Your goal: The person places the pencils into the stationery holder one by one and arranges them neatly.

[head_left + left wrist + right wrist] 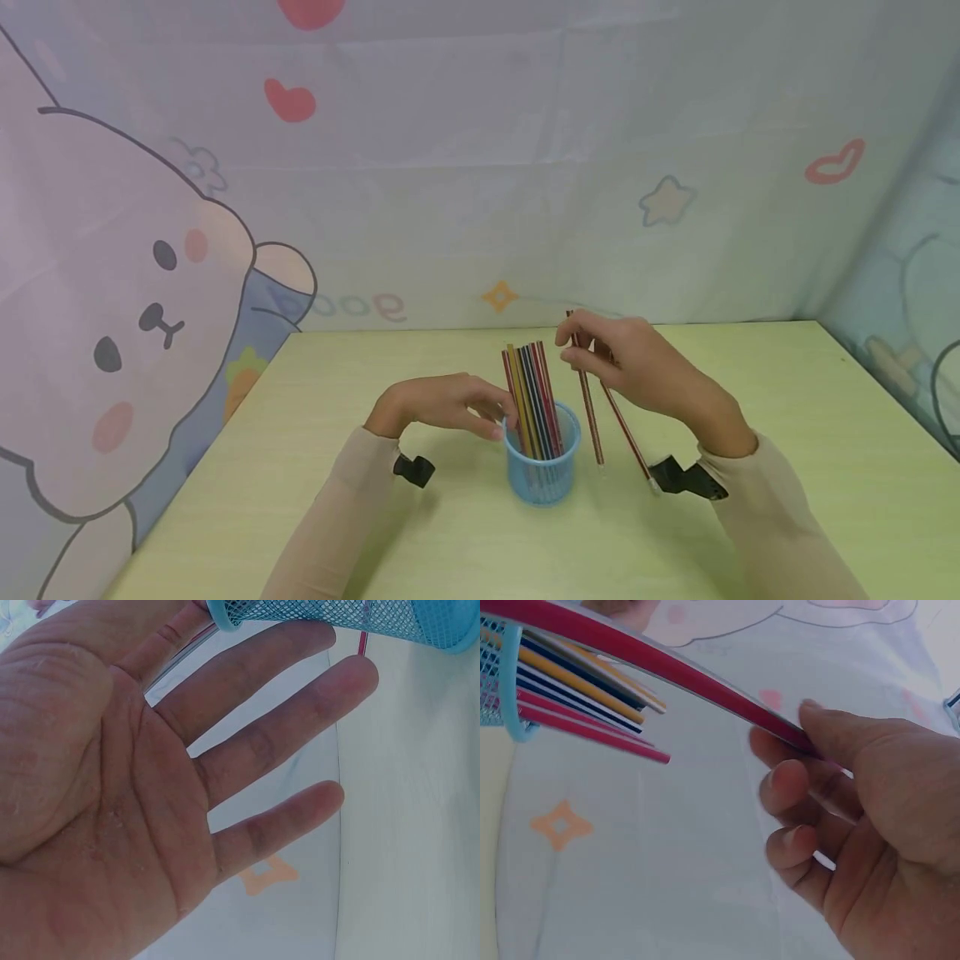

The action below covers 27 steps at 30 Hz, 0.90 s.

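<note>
A light blue mesh pencil cup (542, 483) stands upright, filled with several pencils (534, 400) in red, yellow and dark colours. With thumb and index finger, my left hand (453, 404) pinches the cup's rim on its left side; the other fingers (262, 750) stretch out straight. To the right of the cup, my right hand (637, 362) pinches a red pencil (705, 686) near its upper end between thumb and fingers. Its white-tipped end points down beside the cup. Another red pencil (628, 435) lies slanted on the table, below the right hand.
The pale yellow table (787, 500) meets a printed cloth backdrop (450, 208) at the back. A dark cable (937, 392) hangs at the far right. Black wrist cameras (686, 477) sit at both sleeves.
</note>
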Motion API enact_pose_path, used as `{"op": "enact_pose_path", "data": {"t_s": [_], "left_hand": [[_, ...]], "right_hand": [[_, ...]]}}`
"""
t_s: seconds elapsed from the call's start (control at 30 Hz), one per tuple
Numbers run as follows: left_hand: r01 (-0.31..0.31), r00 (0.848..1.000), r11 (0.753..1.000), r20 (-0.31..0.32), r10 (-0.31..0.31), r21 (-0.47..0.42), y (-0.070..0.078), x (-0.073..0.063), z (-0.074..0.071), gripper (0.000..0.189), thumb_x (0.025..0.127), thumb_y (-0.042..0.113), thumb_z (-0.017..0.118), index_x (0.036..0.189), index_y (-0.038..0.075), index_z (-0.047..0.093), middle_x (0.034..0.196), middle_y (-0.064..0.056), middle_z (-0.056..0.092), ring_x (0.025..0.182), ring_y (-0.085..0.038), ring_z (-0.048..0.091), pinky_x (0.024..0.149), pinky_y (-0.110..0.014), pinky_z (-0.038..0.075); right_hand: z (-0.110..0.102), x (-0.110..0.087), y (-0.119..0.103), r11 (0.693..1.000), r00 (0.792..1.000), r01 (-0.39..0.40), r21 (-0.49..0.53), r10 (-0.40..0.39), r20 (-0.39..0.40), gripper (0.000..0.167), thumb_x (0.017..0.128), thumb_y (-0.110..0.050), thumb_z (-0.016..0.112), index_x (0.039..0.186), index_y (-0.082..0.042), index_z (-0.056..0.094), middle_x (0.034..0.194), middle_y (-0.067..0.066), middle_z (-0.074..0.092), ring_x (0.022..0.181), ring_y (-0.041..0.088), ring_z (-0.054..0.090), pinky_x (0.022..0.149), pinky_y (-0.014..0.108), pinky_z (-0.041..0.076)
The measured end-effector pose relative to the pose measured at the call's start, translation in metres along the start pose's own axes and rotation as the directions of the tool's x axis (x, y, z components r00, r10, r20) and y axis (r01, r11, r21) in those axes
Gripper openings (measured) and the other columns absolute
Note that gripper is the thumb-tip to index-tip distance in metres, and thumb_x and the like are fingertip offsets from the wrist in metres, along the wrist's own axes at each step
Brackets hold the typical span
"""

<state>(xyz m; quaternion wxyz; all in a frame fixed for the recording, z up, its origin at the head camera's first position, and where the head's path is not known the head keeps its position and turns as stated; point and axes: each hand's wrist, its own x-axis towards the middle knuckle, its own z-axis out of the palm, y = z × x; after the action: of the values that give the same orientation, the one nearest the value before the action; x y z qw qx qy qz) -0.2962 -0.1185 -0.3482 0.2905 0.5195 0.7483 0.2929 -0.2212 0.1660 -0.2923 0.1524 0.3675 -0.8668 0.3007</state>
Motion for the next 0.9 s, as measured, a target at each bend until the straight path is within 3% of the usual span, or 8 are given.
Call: {"op": "enact_pose_path", "data": {"t_s": [0.13, 0.27, 0.37, 0.43, 0.53, 0.63, 0.7, 0.9], "left_hand": [[0.007, 1.0, 1.0, -0.006, -0.007, -0.013, 0.0, -0.001, 0.001, 0.016, 0.1, 0.017, 0.063, 0.113, 0.008, 0.064, 0.12, -0.016, 0.065, 0.118, -0.026, 0.063, 0.1, -0.03, 0.05], [0.015, 1.0, 1.0, -0.004, -0.015, -0.016, 0.0, -0.001, 0.002, 0.02, 0.1, 0.017, 0.063, 0.115, 0.004, 0.064, 0.12, -0.016, 0.066, 0.118, -0.023, 0.064, 0.1, -0.03, 0.05], [0.021, 1.0, 1.0, -0.004, -0.021, -0.007, 0.0, -0.002, 0.002, 0.024, 0.1, 0.017, 0.063, 0.117, 0.0, 0.063, 0.121, -0.015, 0.066, 0.118, -0.021, 0.064, 0.1, -0.03, 0.05], [0.022, 1.0, 1.0, -0.003, -0.022, -0.003, 0.0, -0.002, 0.001, 0.025, 0.1, 0.017, 0.063, 0.117, 0.0, 0.062, 0.121, -0.015, 0.066, 0.119, -0.024, 0.063, 0.1, -0.03, 0.05], [0.017, 1.0, 1.0, -0.004, -0.017, -0.006, 0.0, -0.002, 0.0, 0.021, 0.1, 0.017, 0.063, 0.115, 0.003, 0.063, 0.121, -0.016, 0.066, 0.119, -0.028, 0.063, 0.101, -0.031, 0.05], [0.004, 1.0, 1.0, -0.005, -0.005, -0.013, 0.0, -0.001, 0.0, 0.02, 0.1, 0.017, 0.063, 0.115, 0.003, 0.063, 0.121, -0.016, 0.066, 0.119, -0.03, 0.063, 0.101, -0.031, 0.05], [-0.001, 1.0, 1.0, -0.005, 0.001, -0.02, 0.0, -0.001, 0.0, 0.022, 0.1, 0.017, 0.063, 0.116, 0.001, 0.063, 0.121, -0.016, 0.066, 0.119, -0.029, 0.062, 0.101, -0.032, 0.05], [0.002, 1.0, 1.0, 0.0, -0.002, -0.016, 0.0, 0.001, 0.002, 0.024, 0.1, 0.017, 0.063, 0.117, 0.0, 0.062, 0.121, -0.014, 0.065, 0.119, -0.018, 0.062, 0.103, -0.032, 0.049]], "right_hand": [[0.002, 0.002, -0.004, 0.995, 0.986, 0.088, 0.044, -0.081, -0.143, 0.015, 0.097, -0.005, 0.065, 0.105, -0.017, 0.061, 0.08, -0.011, 0.062, 0.056, 0.006, 0.049, 0.05, 0.023, 0.043], [0.007, 0.004, -0.007, 0.984, 0.952, 0.166, 0.056, -0.146, -0.268, 0.019, 0.094, 0.001, 0.067, 0.103, -0.015, 0.062, 0.082, -0.01, 0.063, 0.052, 0.005, 0.046, 0.046, 0.02, 0.039], [0.01, 0.006, -0.01, 0.979, 0.926, 0.198, 0.049, -0.17, -0.338, 0.021, 0.091, 0.004, 0.068, 0.102, -0.014, 0.063, 0.082, -0.009, 0.062, 0.05, 0.005, 0.044, 0.045, 0.018, 0.036], [0.012, 0.007, -0.01, 0.98, 0.919, 0.197, 0.032, -0.173, -0.355, 0.021, 0.091, 0.004, 0.069, 0.101, -0.013, 0.063, 0.081, -0.009, 0.061, 0.051, 0.005, 0.043, 0.045, 0.018, 0.035], [0.018, 0.01, -0.008, 0.987, 0.941, 0.163, 0.005, -0.154, -0.303, 0.017, 0.092, -0.001, 0.07, 0.101, -0.014, 0.063, 0.08, -0.01, 0.061, 0.053, 0.005, 0.043, 0.047, 0.019, 0.037], [0.027, 0.012, -0.001, 0.995, 0.979, 0.093, -0.034, -0.098, -0.178, 0.012, 0.095, -0.011, 0.069, 0.105, -0.016, 0.063, 0.081, -0.01, 0.061, 0.055, 0.006, 0.046, 0.049, 0.022, 0.041], [0.034, 0.012, 0.006, 0.998, 0.994, 0.049, -0.049, -0.054, -0.092, 0.011, 0.097, -0.016, 0.067, 0.107, -0.017, 0.063, 0.083, -0.009, 0.063, 0.058, 0.007, 0.05, 0.052, 0.024, 0.044], [0.05, 0.011, 0.019, 0.998, 0.998, -0.012, -0.066, 0.016, 0.062, 0.009, 0.098, -0.018, 0.067, 0.105, -0.019, 0.062, 0.083, -0.008, 0.064, 0.068, 0.008, 0.056, 0.06, 0.026, 0.048]]}}
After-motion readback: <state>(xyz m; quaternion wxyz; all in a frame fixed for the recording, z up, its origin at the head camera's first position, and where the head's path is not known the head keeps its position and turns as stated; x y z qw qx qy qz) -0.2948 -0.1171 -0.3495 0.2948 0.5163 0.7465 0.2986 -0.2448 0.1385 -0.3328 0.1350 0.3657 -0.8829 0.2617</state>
